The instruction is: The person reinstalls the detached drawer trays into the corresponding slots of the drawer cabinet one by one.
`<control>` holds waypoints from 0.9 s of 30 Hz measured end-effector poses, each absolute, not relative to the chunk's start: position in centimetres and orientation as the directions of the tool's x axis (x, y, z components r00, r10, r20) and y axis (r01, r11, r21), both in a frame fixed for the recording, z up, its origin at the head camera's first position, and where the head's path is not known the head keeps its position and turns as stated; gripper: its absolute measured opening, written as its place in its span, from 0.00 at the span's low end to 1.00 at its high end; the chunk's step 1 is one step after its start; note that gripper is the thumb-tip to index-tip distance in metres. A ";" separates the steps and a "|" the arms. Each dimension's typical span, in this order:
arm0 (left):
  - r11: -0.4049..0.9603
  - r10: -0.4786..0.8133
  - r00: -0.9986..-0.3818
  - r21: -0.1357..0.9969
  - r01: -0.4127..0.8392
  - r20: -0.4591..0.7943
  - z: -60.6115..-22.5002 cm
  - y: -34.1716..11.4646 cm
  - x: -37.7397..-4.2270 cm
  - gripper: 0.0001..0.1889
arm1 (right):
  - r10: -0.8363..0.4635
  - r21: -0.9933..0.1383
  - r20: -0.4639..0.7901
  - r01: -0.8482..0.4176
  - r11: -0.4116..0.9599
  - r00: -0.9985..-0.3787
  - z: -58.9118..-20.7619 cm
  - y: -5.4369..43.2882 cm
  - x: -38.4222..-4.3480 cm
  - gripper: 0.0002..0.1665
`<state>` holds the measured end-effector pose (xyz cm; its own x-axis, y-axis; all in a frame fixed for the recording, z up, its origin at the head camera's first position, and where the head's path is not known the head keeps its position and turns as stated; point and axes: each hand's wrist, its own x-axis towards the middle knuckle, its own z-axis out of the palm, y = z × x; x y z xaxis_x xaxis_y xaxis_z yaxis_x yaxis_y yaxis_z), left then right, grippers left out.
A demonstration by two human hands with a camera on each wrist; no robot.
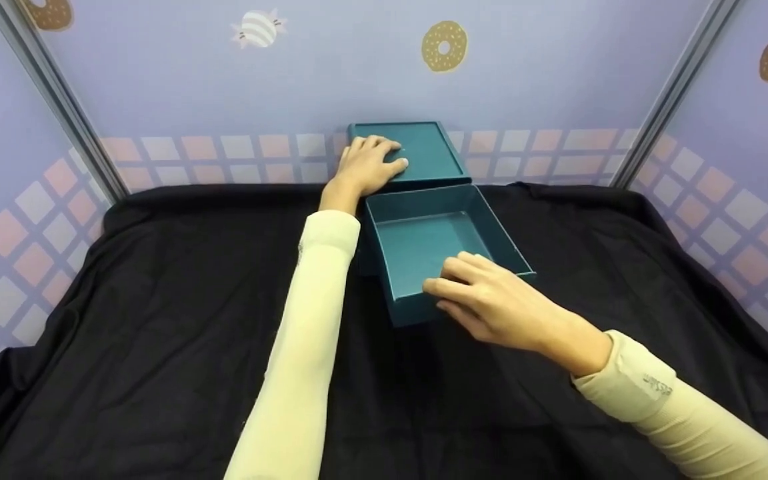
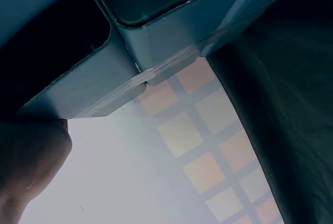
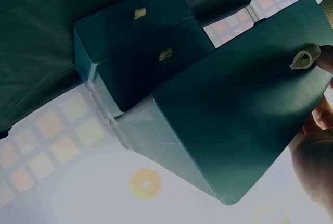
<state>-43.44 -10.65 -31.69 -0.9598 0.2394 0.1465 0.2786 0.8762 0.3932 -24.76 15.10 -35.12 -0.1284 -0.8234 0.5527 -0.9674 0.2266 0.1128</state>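
A teal drawer cabinet [image 1: 417, 150] stands against the back wall, its top drawer [image 1: 417, 250] pulled far out toward me; the drawer's inside looks bare. My left hand [image 1: 367, 163] rests on the left part of the cabinet top, fingers spread and thumb lying on the surface. At the drawer's front, my right hand [image 1: 491, 300] has its fingers curled by the rim. In the right wrist view its thumb [image 3: 326, 60] meets a pale pull loop [image 3: 305, 56] on the drawer front, which the hand pinches. Part of the left hand [image 2: 34, 156] shows beside the cabinet in the left wrist view.
Two lower drawers [image 3: 132, 23] with small pale loops stay closed below the pulled one. Black cloth [image 1: 191, 320] covers the table. Patterned panels [image 1: 557, 80] rise at the back and both sides, joined by metal corner posts [image 1: 674, 93].
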 end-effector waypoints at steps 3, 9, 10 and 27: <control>0.876 0.237 -0.960 0.394 0.278 0.149 -31.6 -10.6 -43.3 0.31 | -0.829 0.128 0.546 -0.965 0.228 -0.123 -34.9 14.6 -24.9 0.15; 0.878 0.236 -0.959 0.390 0.279 0.156 -31.5 -10.4 -43.2 0.31 | -0.836 0.134 0.536 -0.967 0.218 -0.114 -34.6 13.9 -25.0 0.15; 0.878 0.235 -0.959 0.389 0.279 0.157 -31.5 -10.4 -43.2 0.31 | -0.837 0.133 0.536 -0.967 0.217 -0.114 -34.5 13.9 -25.0 0.15; 0.868 0.227 -0.961 0.414 0.273 0.158 -31.7 -10.6 -43.3 0.30 | -0.832 0.118 0.534 -0.961 0.252 -0.152 -34.7 13.5 -26.8 0.15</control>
<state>-43.27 -10.63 -31.66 -0.9609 0.2271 0.1582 0.2734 0.8684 0.4136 -26.84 13.49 -34.70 -0.1520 -0.8316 0.5341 -0.9606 0.2515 0.1183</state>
